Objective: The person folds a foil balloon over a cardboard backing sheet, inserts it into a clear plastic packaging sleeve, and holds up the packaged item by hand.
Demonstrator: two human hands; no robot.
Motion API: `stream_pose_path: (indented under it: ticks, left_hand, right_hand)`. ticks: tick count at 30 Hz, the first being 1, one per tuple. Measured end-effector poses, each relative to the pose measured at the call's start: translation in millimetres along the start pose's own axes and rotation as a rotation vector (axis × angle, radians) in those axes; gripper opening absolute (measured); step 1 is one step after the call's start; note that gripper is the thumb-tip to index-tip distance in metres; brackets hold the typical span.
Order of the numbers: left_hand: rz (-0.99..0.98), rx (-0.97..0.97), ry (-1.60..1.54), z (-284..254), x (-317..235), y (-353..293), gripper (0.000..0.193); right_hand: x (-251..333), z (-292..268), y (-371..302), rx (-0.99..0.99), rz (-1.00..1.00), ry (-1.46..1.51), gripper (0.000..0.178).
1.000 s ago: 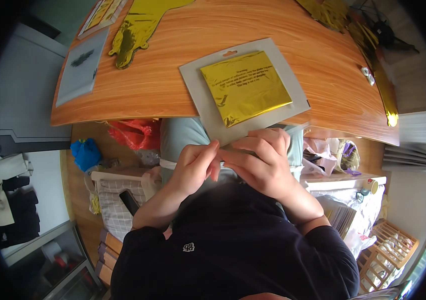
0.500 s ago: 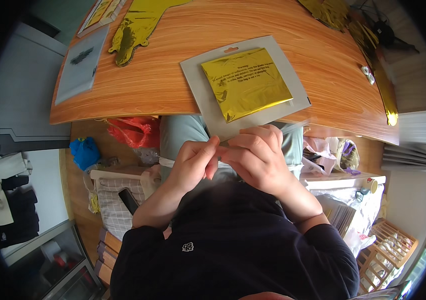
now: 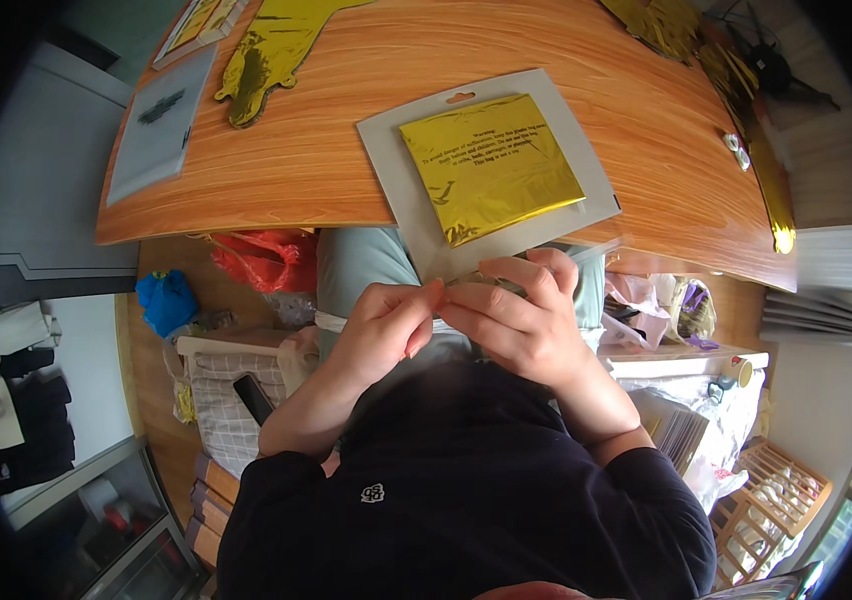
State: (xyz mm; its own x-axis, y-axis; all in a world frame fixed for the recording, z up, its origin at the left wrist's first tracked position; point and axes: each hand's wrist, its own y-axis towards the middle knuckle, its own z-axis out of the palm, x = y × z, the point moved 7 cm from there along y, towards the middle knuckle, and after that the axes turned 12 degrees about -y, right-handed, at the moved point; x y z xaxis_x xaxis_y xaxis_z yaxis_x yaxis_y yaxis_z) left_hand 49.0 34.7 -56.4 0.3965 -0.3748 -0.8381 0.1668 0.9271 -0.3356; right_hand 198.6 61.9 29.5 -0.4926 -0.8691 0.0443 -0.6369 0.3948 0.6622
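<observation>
A flat grey-white pouch with a hang hole [image 3: 386,145] lies on the table's near edge, its lower corner jutting over my lap. On it rests a folded square of shiny gold foil [image 3: 496,165] with dark print. Just below that corner my left hand [image 3: 391,325] is closed, thumb and index finger pinched. My right hand [image 3: 521,315] meets it fingertip to fingertip, its other fingers bent and partly lifted. Whatever the fingertips hold is hidden or too small to name. A clear plastic edge [image 3: 594,250] shows beyond my right hand.
A gold foil piece [image 3: 271,60] and a clear plastic sleeve [image 3: 161,130] lie at the table's left. More gold foil [image 3: 661,30], a black object [image 3: 768,68] and small white items [image 3: 736,150] are at the right. A phone [image 3: 253,400] lies beside my left arm.
Some right-hand fingers have lifted and spread a little, while the fingertips of both hands stay together. The pouch and gold foil have barely shifted in view.
</observation>
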Motion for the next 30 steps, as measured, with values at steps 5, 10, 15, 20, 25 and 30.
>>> stream_pose_path:
  ticks: [5, 10, 15, 20, 25, 30]
  left_hand:
    - [-0.056, 0.009, 0.024, 3, -3, 1, 0.056]
    - [-0.017, -0.007, 0.067, 8, -1, 2, 0.054]
    - [0.076, -0.089, 0.05, -9, -16, 7, 0.052]
    - [0.129, -0.018, 0.212, -20, -25, 1, 0.043]
    - [0.145, 0.019, 0.316, -34, -25, 0, 0.04]
    - [0.498, -0.047, 0.257, -58, -26, -1, 0.033]
  right_hand:
    - [3, 3, -5, -0.019, -0.068, -0.042, 0.024]
    - [-2, 3, -12, 0.014, -0.089, 0.03, 0.024]
    - [-36, -16, -37, -0.077, 0.146, 0.292, 0.016]
    - [-162, -57, -137, -0.862, 1.171, 1.185, 0.014]
    - [-225, -111, -184, -1.078, 0.93, 1.866, 0.013]
    - [-199, -121, -195, -1.015, 1.069, 0.781, 0.01]
